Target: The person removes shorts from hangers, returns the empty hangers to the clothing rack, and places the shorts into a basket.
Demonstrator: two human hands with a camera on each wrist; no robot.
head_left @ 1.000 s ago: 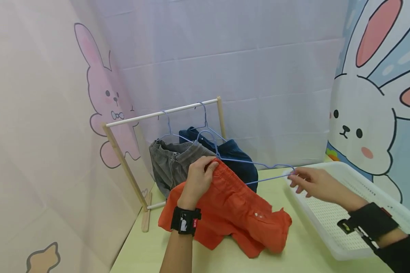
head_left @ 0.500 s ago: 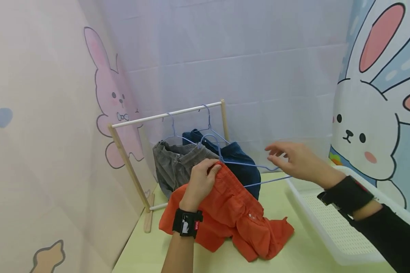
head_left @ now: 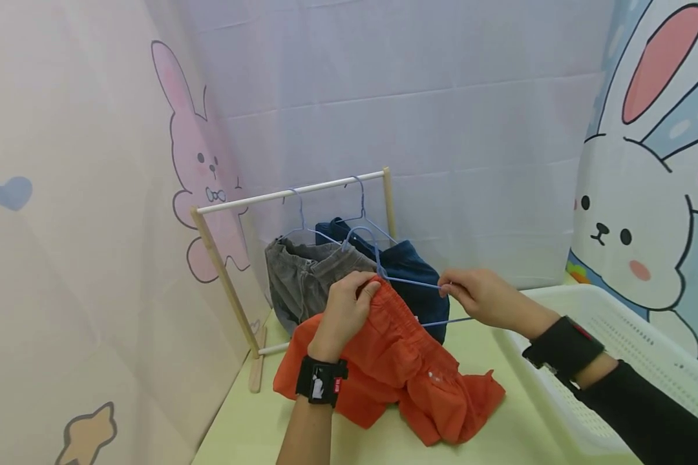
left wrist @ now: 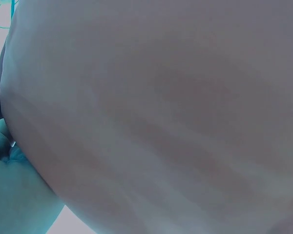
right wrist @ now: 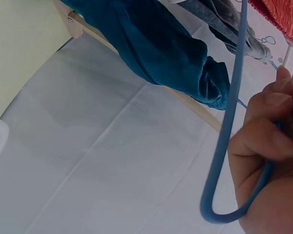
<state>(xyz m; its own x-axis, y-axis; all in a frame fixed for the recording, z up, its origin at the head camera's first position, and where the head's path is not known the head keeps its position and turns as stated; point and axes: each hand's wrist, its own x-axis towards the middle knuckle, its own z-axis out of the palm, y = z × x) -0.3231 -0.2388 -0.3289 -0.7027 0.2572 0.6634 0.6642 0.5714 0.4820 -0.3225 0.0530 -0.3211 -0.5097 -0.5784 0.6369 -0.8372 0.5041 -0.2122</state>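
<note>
Orange shorts [head_left: 395, 361] hang from my left hand [head_left: 346, 307], which pinches one end of their elastic waistband beside the hanger's neck. A blue wire hanger [head_left: 410, 281] passes partly into the waistband, its hook pointing up and left. My right hand [head_left: 477, 294] holds the upper bar of this hanger, fingers curled round it in the right wrist view, where the hanger's rounded end [right wrist: 215, 204] sticks out past the hand. The part of the hanger inside the shorts is hidden. Close-up cloth [left wrist: 151, 117] fills most of the left wrist view.
Behind the shorts stands a small rack [head_left: 291, 192] with a white rail and wooden posts. Grey trousers [head_left: 302, 278] and dark blue trousers [head_left: 410, 265] hang there on blue hangers. A white perforated basket [head_left: 622, 342] sits at the right on the pale green table [head_left: 244, 426].
My right hand let go of the hanger's outer end, lifted, moved left and took hold of the upper bar nearer the shorts. My left hand keeps its grip on the waistband.
</note>
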